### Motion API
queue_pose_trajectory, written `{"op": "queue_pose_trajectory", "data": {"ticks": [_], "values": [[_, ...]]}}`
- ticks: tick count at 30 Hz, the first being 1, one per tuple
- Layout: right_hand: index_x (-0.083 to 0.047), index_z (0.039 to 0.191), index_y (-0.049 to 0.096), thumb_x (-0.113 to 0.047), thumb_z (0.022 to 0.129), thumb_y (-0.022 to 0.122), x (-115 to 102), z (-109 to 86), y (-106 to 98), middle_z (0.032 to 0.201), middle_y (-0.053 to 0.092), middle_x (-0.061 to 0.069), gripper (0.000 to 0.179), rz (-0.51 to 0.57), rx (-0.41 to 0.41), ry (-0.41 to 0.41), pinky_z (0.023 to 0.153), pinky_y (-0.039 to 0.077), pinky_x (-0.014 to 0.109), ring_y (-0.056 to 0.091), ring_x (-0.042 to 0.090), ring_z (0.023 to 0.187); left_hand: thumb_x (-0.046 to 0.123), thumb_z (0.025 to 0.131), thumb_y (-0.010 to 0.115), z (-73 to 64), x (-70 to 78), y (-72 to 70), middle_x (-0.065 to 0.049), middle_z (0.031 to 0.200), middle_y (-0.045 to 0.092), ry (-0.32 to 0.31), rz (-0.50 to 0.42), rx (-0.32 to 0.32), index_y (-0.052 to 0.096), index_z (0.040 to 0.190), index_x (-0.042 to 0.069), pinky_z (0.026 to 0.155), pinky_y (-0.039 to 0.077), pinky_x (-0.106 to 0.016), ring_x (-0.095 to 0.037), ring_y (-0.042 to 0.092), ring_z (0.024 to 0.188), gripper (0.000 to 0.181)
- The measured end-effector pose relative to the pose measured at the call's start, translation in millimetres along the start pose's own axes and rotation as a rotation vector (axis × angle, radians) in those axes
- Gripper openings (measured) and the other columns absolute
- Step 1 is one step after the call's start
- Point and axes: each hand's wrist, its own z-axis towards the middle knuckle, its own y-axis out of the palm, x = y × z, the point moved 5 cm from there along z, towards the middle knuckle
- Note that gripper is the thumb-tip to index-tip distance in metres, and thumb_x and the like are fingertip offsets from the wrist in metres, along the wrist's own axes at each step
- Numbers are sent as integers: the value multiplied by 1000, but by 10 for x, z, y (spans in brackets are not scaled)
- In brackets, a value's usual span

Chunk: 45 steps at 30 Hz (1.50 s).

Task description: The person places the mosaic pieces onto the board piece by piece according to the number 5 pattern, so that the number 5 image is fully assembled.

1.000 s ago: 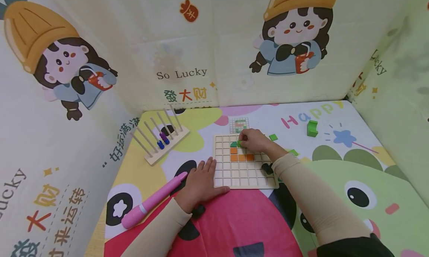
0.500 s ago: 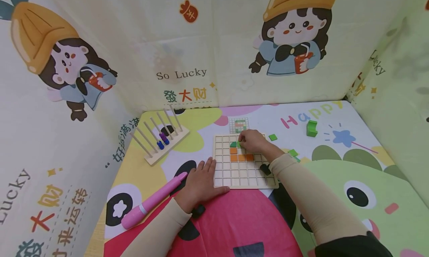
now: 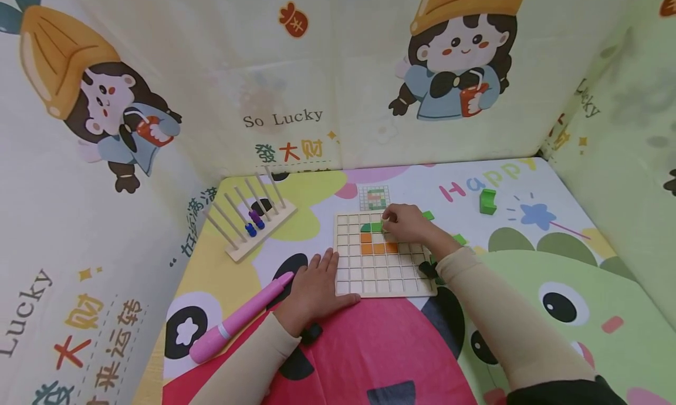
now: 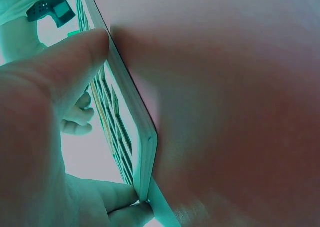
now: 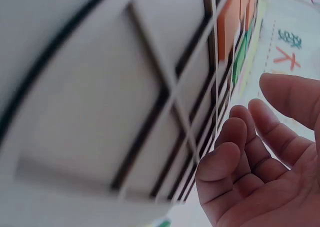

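A pale wooden grid board [image 3: 354, 276] lies on the table. My left hand [image 3: 317, 287] rests at its near left corner, fingers straight along the left edge and thumb against the front edge. Orange tiles [image 3: 378, 249] sit in several cells. Above them are a dark green rounded piece [image 3: 365, 228] and a light green square tile [image 3: 376, 227], side by side. My right hand [image 3: 409, 223] hovers over the board just right of that green tile. In the right wrist view its fingers [image 5: 218, 162] are loosely bent, the thumb stands apart, and nothing is between them.
Behind the board lies a small pattern card [image 3: 374, 198]. Loose green tiles [image 3: 460, 239] and a green arch block [image 3: 488, 201] are to the right. A peg rack [image 3: 262, 232] with blue and purple beads stands left. A pink pen-like stick [image 3: 240, 319] lies near my left forearm.
My right hand has let go of the light green tile, which now shows fully in its cell, and moved slightly right. The left hand stays put.
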Motion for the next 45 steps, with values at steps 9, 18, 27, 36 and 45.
{"op": "queue_pose_trajectory", "data": {"ticks": [9, 18, 27, 36, 45], "values": [[-5, 131, 63, -28, 104, 62, 277, -137, -259, 115, 69, 16, 36, 95, 44, 49, 81, 55, 43, 64, 28, 95, 77, 81, 66, -6, -20, -6, -11, 170, 30, -13, -5, -2, 26, 165, 11, 118, 36, -62, -40, 32, 154, 114], [-2, 137, 60, -23, 103, 61, 585, -237, -444, 123, 66, 23, 40, 92, 60, 112, 94, 53, 52, 62, 37, 107, 76, 81, 67, -3, -24, -7, -11, 170, 30, -8, -9, 0, 26, 165, 11, 118, 36, -63, -40, 31, 154, 114], [0, 134, 63, -16, 99, 61, 844, -256, -477, 121, 67, 29, 38, -54, 32, 142, 94, 53, 57, 64, 42, 105, 76, 81, 68, -15, 1, 6, -11, 170, 30, -1, -3, 0, 26, 165, 10, 117, 36, -63, -40, 33, 153, 115], [-2, 130, 66, -17, 99, 63, 863, -240, -480, 117, 68, 26, 34, -109, 35, 165, 94, 51, 56, 61, 39, 101, 76, 80, 68, -8, 7, 4, -10, 170, 30, -4, 1, 5, 27, 165, 12, 117, 36, -63, -40, 33, 154, 114], [-1, 115, 62, -14, 95, 69, 888, -235, -461, 110, 66, 20, 25, -49, 78, 197, 96, 51, 52, 58, 35, 101, 77, 80, 68, -7, 9, 13, -10, 170, 29, -6, 6, 6, 27, 165, 12, 117, 36, -63, -39, 32, 154, 114]]}}
